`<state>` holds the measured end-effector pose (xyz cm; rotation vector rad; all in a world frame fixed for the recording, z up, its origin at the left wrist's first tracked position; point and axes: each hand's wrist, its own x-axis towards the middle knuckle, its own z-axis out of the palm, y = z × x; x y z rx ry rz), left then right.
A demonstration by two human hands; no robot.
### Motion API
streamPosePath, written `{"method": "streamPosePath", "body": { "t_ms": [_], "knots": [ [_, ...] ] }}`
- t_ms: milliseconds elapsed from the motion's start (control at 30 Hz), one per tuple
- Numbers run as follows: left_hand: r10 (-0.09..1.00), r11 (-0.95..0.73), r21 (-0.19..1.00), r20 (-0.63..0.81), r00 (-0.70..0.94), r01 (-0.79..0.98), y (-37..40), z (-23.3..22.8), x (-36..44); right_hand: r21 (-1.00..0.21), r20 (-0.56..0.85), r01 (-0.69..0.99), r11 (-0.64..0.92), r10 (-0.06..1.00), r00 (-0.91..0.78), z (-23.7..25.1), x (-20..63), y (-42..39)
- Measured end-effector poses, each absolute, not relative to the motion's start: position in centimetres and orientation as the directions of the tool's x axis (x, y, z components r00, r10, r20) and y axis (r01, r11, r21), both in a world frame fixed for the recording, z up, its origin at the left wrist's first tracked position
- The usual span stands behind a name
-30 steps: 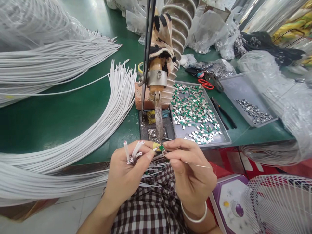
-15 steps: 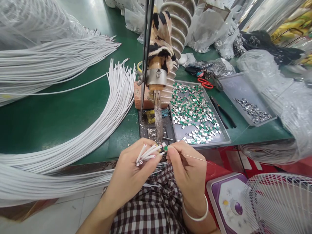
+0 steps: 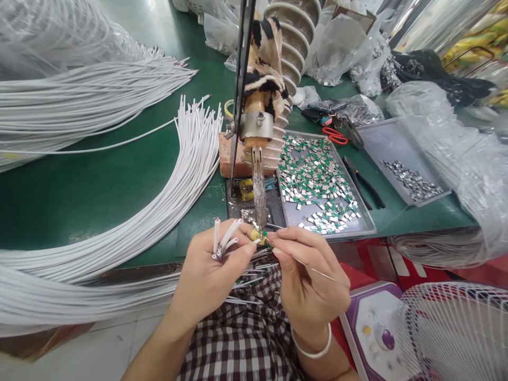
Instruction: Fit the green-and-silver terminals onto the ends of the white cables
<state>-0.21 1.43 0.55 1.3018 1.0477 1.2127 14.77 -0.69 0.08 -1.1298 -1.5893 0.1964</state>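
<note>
Several white cables (image 3: 227,236) stick up out of my left hand (image 3: 216,272), which is closed around them. Its thumb and forefinger pinch one cable end beside a small green circuit board (image 3: 265,233). Just above, the tip of a mounted soldering iron (image 3: 259,209) meets or nearly meets that end. My right hand (image 3: 311,270) pinches a thin solder wire (image 3: 313,269), its front end at the board. The exact contact under the tip is too small to make out. A yellow covering (image 3: 256,236) shows on a left fingertip.
Right of the iron lies a tray (image 3: 367,225) of small green-and-silver boards. Black-handled pliers (image 3: 363,182), red-handled scissors (image 3: 334,135) and a second tray (image 3: 381,143) with metal parts are beyond. White cable bundles (image 3: 159,217) cover the left. A fan (image 3: 456,328) stands at lower right.
The circuit board has moved from my right fingertips to under the iron tip. My right hand now pinches the solder wire forward to it. The loose cables in my left hand have shifted left.
</note>
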Motion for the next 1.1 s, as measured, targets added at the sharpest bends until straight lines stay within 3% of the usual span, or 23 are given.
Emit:
{"method": "streamPosePath", "body": {
  "t_ms": [300, 500, 767, 867, 967, 1100],
  "knots": [
    [0.995, -0.049, 0.983, 0.064, 0.079, -0.179, 1.2, -0.1, -0.1, -0.566, 0.732, 0.587, 0.578, 0.680, 0.037, 0.8, 14.5, -0.1],
    [0.993, -0.035, 0.980, 0.055, 0.100, -0.194, 1.0, -0.9, -0.6, -0.651, 0.677, 0.490, 0.580, 0.735, 0.030, 0.7, 14.7, -0.3],
    [0.984, -0.131, 0.991, 0.132, 0.116, -0.013, 0.9, -0.4, -0.6, -0.770, 0.591, 0.350, 0.534, 0.803, 0.073, 0.6, 15.4, -1.3],
    [0.968, -0.180, 0.980, 0.162, 0.192, 0.083, 0.7, -0.2, -0.3, -0.784, 0.543, 0.401, 0.474, 0.837, 0.072, 1.0, 15.8, -1.8],
    [0.924, -0.234, 0.964, 0.181, 0.336, 0.124, 0.2, -0.4, 0.0, -0.770, 0.498, 0.438, 0.463, 0.866, -0.040, 1.4, 16.0, -1.9],
    [0.873, -0.255, 0.964, 0.196, 0.447, 0.075, -0.4, -0.9, -0.1, -0.802, 0.467, 0.346, 0.487, 0.872, -0.145, 1.8, 16.0, -1.7]
  ]
}}
